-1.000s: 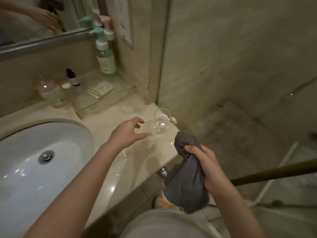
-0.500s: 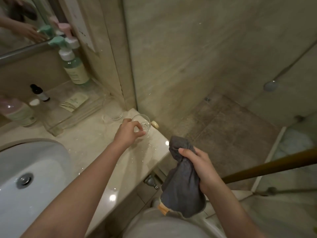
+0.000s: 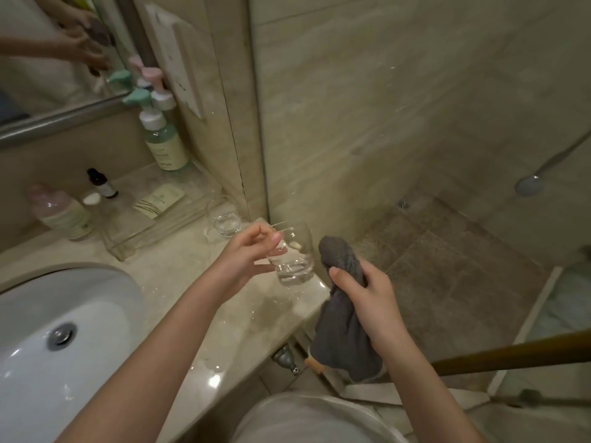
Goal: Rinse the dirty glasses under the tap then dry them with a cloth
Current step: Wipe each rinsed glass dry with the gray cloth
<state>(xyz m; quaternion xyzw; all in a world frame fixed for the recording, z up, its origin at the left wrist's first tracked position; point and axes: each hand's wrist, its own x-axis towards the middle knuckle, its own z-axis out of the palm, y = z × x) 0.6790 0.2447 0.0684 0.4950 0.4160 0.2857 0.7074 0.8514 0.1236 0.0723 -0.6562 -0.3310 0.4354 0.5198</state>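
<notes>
Two glasses are in view: one glass [image 3: 224, 219] stands on the surface [image 3: 179, 276] beside the tray, and your left hand [image 3: 252, 257] holds the other glass [image 3: 292, 257] just above the edge, fingers [image 3: 271, 239] curled around it. Your right hand [image 3: 367, 298] grips the grey cloth [image 3: 340, 260] close beside, probably ready for drying.

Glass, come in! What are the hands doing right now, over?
Left hand grips the glass, lifted off the counter. Right hand grips the grey cloth. Second glass stands behind. Nothing between glass and cloth.
</notes>
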